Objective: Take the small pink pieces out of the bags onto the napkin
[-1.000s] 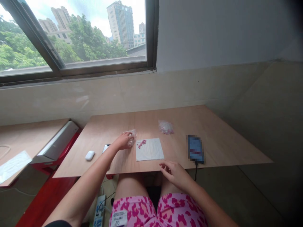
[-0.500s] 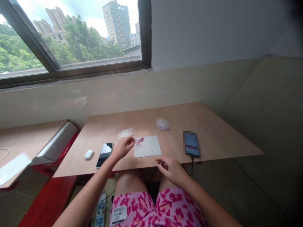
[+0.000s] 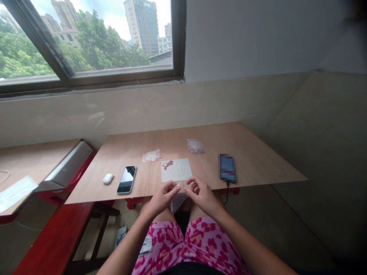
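My left hand (image 3: 166, 194) is closed in a pinch at the table's front edge, gripping a small clear plastic bag (image 3: 178, 201) that hangs below its fingertips. Just to the right is my right hand (image 3: 200, 191), its fingers bent and thumb apart, with nothing visible in it. The fingertips of both hands are close together but separate. Beyond them a white sheet (image 3: 180, 172) lies on the table, with several small pink-red pieces (image 3: 168, 164) scattered on its far left part.
Behind the sheet lie one pile of clear bags (image 3: 151, 155) and another pile of bags (image 3: 196, 146). A phone (image 3: 127, 179) and a white earbud case (image 3: 108, 178) are on the left. A cabled, blurred-out device (image 3: 228, 168) rests on the right of the wooden table (image 3: 258, 160).
My left hand has come back from beside the pink-red pieces to the table's front edge, bringing the small bag. My right hand has turned inward beside it, fingers more bent.
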A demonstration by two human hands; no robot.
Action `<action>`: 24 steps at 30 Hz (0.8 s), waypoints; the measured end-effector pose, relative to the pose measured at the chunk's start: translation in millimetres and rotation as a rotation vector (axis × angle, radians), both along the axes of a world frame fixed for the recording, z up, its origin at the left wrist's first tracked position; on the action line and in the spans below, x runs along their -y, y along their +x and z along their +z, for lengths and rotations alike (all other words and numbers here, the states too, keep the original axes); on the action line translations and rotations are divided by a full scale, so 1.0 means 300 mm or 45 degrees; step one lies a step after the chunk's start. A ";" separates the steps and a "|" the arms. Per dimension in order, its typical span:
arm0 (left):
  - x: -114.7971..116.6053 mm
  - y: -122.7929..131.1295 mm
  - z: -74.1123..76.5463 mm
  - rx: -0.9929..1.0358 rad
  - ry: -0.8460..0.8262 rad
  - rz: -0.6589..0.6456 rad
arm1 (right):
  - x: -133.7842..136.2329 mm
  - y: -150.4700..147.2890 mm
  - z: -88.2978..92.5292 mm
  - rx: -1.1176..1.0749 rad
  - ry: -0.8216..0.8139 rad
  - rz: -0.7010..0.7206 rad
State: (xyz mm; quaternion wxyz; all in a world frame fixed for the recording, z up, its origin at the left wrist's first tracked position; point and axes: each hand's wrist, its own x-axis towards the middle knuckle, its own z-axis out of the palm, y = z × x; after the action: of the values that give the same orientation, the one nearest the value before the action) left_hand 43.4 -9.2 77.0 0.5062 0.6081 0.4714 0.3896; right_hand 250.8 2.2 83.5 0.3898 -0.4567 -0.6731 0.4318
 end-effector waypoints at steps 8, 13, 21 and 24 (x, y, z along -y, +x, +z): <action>0.000 -0.025 -0.047 0.175 -0.108 -0.028 | -0.019 -0.001 -0.029 -0.152 -0.180 0.367; -0.024 -0.051 -0.050 0.034 -0.112 -0.027 | -0.029 -0.019 -0.042 -0.223 -0.320 0.428; 0.013 -0.065 0.021 -0.625 0.475 -0.094 | -0.001 -0.046 -0.057 -0.102 -0.259 0.287; 0.033 -0.048 0.005 -0.670 0.501 -0.161 | 0.018 -0.059 -0.056 -0.055 -0.254 0.329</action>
State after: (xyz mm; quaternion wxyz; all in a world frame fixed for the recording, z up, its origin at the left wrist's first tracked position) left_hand 28.9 -19.0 78.6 0.2632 0.8020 0.4629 0.2706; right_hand 232.9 -3.1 66.8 0.2981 -0.3933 -0.6716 0.5527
